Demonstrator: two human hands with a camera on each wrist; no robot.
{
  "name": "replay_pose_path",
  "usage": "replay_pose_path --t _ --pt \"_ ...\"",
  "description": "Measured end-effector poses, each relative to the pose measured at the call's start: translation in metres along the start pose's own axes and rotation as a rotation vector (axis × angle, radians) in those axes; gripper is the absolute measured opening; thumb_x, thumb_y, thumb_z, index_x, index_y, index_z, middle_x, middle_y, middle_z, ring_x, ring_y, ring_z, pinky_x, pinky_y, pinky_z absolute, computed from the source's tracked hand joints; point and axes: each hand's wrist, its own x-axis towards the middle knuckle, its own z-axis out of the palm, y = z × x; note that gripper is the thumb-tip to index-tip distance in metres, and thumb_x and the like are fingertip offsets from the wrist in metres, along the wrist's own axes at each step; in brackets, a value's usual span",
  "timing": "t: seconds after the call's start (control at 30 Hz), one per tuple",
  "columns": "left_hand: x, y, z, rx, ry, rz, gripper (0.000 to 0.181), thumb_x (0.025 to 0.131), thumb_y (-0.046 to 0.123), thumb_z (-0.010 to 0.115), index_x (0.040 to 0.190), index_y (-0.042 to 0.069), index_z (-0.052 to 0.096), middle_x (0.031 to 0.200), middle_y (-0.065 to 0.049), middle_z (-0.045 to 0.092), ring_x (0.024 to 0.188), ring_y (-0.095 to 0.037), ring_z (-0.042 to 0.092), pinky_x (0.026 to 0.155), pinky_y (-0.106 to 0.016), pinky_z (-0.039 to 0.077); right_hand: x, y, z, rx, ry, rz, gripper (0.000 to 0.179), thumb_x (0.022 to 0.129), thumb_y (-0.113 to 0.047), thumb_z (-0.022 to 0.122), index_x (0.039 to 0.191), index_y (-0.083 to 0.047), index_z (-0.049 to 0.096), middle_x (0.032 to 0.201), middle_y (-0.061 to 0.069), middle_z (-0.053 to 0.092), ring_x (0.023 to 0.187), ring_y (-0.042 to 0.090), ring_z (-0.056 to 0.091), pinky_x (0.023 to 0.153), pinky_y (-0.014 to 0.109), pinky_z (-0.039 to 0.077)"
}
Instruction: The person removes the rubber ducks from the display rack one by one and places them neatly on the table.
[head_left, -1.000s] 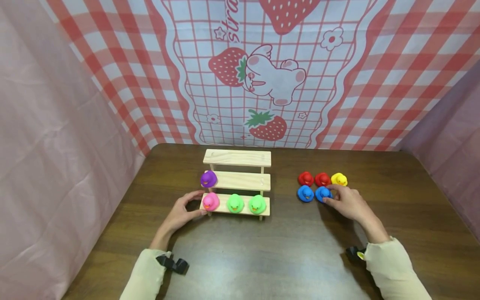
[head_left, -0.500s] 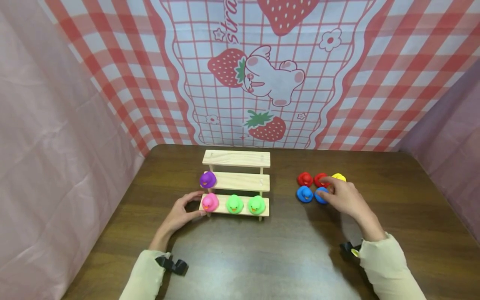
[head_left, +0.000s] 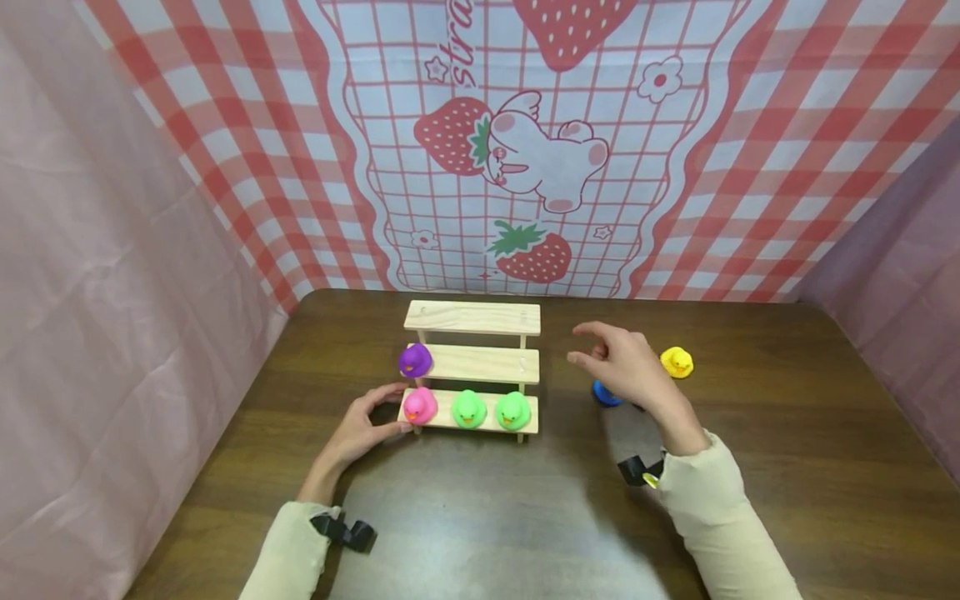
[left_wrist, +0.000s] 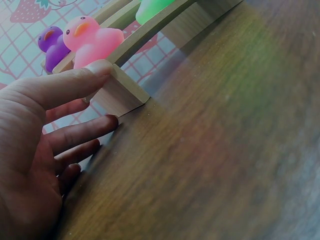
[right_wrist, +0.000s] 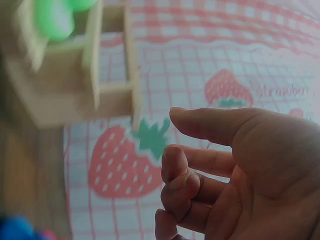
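My left hand (head_left: pixel 362 429) holds the left end of the lowest step of a three-tier wooden shelf (head_left: pixel 472 317). In the left wrist view its thumb (left_wrist: pixel 95 71) lies on the plank's end, just below a pink rubber duck (left_wrist: pixel 92 42). Two green ducks (head_left: pixel 469 408) share that step, and a purple duck (head_left: pixel 416 360) sits at the left of the middle step. My right hand (head_left: pixel 630 367) is over the table right of the shelf, thumb and fingers apart with nothing between them. Beneath it a blue duck (head_left: pixel 606 394) shows partly; other ducks are hidden.
A yellow duck (head_left: pixel 677 362) stands on the brown table (head_left: pixel 480 517) to the right of my right hand. A strawberry-print cloth (head_left: pixel 465 275) hangs behind the table's back edge. Pink curtains (head_left: pixel 135 292) hang at both sides.
My right hand has let go of a blue duck and moved left and slightly back, now covering the red ducks. The left hand stays at the shelf.
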Motion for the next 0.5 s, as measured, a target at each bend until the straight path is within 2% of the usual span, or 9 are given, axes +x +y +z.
replay_pose_path --t 0.3,0.5 --pt "0.001 0.000 0.001 -0.004 -0.004 0.005 0.062 0.078 0.006 0.082 0.135 -0.001 0.058 0.120 -0.021 0.070 0.120 -0.037 0.058 0.114 -0.056 0.029 0.015 -0.044 0.013 0.071 0.012 -0.072 0.043 0.092 -0.026 0.071 0.129 -0.006 0.063 0.065 0.001 0.056 0.053 0.013 0.044 0.055 0.028 0.037" --pt "0.000 0.001 0.000 -0.004 0.006 -0.001 0.061 0.078 0.006 0.082 0.135 0.000 0.059 0.120 -0.020 0.070 0.119 -0.032 0.059 0.113 -0.050 0.031 0.024 -0.069 0.023 0.085 -0.007 -0.118 0.044 0.093 -0.030 0.071 0.129 -0.006 0.064 0.066 0.001 0.059 0.054 0.012 0.049 0.056 0.029 0.041"
